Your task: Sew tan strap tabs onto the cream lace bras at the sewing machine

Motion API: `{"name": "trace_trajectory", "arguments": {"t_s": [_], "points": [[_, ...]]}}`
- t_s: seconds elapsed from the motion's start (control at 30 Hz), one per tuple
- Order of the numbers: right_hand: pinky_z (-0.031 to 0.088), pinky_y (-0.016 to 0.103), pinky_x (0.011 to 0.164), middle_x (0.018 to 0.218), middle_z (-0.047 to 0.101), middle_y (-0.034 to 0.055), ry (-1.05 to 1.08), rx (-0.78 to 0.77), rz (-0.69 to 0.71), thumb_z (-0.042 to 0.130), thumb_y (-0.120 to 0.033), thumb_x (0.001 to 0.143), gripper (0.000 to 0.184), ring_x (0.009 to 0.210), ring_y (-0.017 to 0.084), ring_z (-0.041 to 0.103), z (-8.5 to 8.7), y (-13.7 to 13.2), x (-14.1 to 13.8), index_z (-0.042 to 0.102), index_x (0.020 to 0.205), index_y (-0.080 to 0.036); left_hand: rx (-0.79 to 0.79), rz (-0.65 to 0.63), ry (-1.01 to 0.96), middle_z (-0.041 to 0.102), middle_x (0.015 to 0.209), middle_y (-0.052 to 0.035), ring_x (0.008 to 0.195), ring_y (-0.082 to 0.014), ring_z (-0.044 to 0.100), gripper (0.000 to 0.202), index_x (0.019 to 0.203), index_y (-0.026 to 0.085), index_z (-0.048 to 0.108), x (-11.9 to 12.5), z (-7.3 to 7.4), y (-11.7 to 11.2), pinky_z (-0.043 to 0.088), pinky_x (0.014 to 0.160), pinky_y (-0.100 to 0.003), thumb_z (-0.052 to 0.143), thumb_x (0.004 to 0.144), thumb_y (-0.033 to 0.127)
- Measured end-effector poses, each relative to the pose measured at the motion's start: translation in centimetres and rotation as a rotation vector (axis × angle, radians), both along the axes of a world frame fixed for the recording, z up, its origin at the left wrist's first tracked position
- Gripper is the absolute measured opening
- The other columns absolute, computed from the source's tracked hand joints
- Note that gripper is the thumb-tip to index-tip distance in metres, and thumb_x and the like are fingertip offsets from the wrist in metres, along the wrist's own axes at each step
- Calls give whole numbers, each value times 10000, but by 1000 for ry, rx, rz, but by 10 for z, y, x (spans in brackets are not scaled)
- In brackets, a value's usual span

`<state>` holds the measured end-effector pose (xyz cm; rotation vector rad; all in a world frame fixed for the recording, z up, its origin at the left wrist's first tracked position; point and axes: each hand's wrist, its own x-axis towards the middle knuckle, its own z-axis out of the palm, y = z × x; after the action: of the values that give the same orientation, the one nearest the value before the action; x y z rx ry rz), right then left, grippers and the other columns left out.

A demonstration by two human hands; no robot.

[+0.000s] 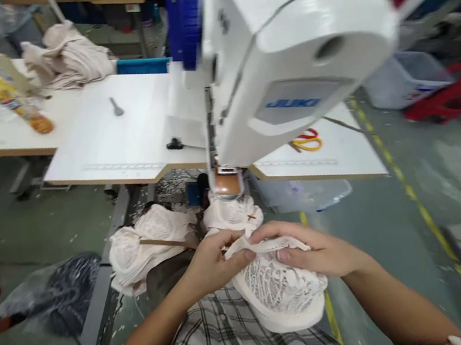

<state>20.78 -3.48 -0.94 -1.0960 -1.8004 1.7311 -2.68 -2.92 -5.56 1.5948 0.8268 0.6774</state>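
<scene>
A cream lace bra (282,291) is held in front of my chest, one cup hanging down and its other part reaching up under the sewing machine's head. My left hand (213,264) pinches the folded top edge between thumb and fingers. On the opposite side of the cup, my right hand (310,247) grips the same edge, thumb on the lace. Just beyond my fingers sits the white sewing machine (309,39), its narrow arm end (227,184) close above the bra's far part. More cream lace bras (153,242) lie piled on my lap, a brown strip across them.
Orange-handled scissors (309,141) lie on the white table (117,139) at the right. Folded beige cloth (67,58) and a yellow bottle (5,96) are at the far left. Clear plastic bins (405,79) stand on the floor, with a red object (452,91) beside them.
</scene>
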Motion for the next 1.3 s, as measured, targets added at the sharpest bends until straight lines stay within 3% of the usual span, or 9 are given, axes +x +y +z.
{"name": "trace_trajectory", "arguments": {"t_s": [0.07,0.13,0.27,0.37,0.47,0.57,0.7,1.1,1.3], "points": [[497,310,880,1105,670,72,-60,54,-43,504,-461,968,392,974,189,629,15,-3,20,614,1276,-244,-259,-252,-78,520,668,1,623,-123,468,399,710,155,563,17,-9,6,353,562,-238,539,916,496],[476,302,901,1132,664,60,-76,49,-138,478,-461,980,364,1007,180,616,13,-5,33,646,1215,-239,-383,-307,-104,485,646,12,607,-108,425,448,694,146,546,30,-20,9,328,563,-232,510,922,530],[460,292,865,1108,662,39,-72,-35,-445,500,-492,961,359,1005,181,598,-30,-13,48,672,1134,-229,-468,-489,-51,583,817,-20,744,-147,502,415,905,149,620,30,-49,20,403,672,-253,555,883,558],[459,271,759,1052,660,34,8,-133,-649,553,-525,920,382,905,173,598,-63,-22,58,661,1134,-228,-481,-587,69,544,733,-5,682,-133,468,409,811,143,614,9,-69,32,367,611,-232,581,869,546],[445,253,669,933,659,15,126,-263,-808,620,-548,864,400,769,152,586,-83,-30,69,655,1100,-227,-480,-540,169,475,665,23,630,-116,418,389,731,156,574,-23,-77,42,314,562,-215,586,878,515],[433,240,631,870,652,4,186,-330,-935,674,-551,810,417,721,142,576,-93,-33,74,654,1062,-220,-453,-450,278,524,726,12,689,-139,469,344,779,177,613,-56,-73,50,363,614,-217,575,888,501],[442,249,647,903,662,20,172,-356,-927,669,-554,805,431,755,157,588,-101,-35,67,646,1060,-208,-367,-314,439,589,785,-3,735,-173,529,334,853,213,658,-87,-63,59,422,651,-230,554,886,529],[487,282,667,924,691,32,197,-428,-970,697,-561,776,423,783,191,640,-119,-46,54,645,1026,-224,-403,-127,363,696,974,-79,868,-212,636,324,1018,216,684,-117,-38,62,518,749,-298,647,837,482],[497,292,644,941,681,46,171,-379,-984,666,-591,790,437,761,191,633,-127,-53,57,633,1035,-230,-380,-29,400,676,850,-47,724,-172,593,338,991,204,670,-139,-29,65,492,623,-260,677,800,482]]}}
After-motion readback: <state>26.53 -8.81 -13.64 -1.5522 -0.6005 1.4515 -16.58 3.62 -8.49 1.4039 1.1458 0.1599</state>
